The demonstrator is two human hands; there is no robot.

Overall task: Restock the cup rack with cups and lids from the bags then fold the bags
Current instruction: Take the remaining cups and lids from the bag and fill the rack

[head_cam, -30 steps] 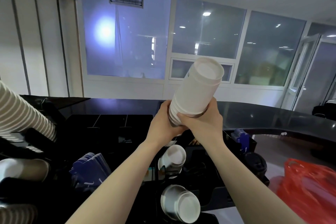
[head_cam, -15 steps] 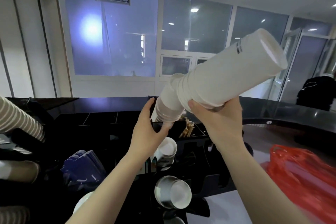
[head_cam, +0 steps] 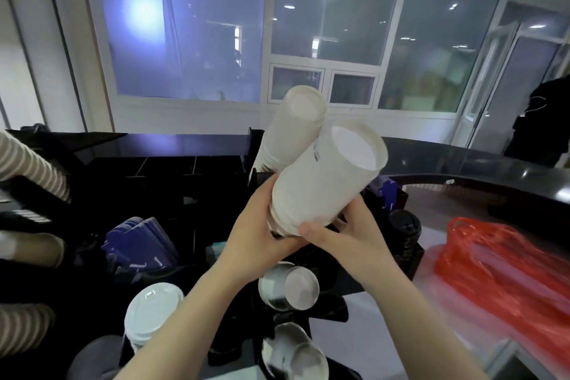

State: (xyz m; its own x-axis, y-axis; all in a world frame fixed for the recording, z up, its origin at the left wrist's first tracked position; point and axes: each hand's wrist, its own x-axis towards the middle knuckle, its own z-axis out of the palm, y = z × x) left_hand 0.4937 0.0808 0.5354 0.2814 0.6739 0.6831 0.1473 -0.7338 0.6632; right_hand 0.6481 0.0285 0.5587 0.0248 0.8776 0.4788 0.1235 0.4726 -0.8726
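We're gripping the near cup stack [head_cam: 320, 182] at its base, left hand [head_cam: 262, 231] and right hand [head_cam: 348, 231] both curled round it, long axis tilting up-right beside the rack's stack [head_cam: 290, 129].

A: What can't be made out?
B: The red bag [head_cam: 505, 268] is motion-blurred and cut off at the right edge. The striped cups [head_cam: 27, 163] run off the left edge.
A: And the hands?
B: Their palms are hidden behind the white cup stack [head_cam: 327, 182].
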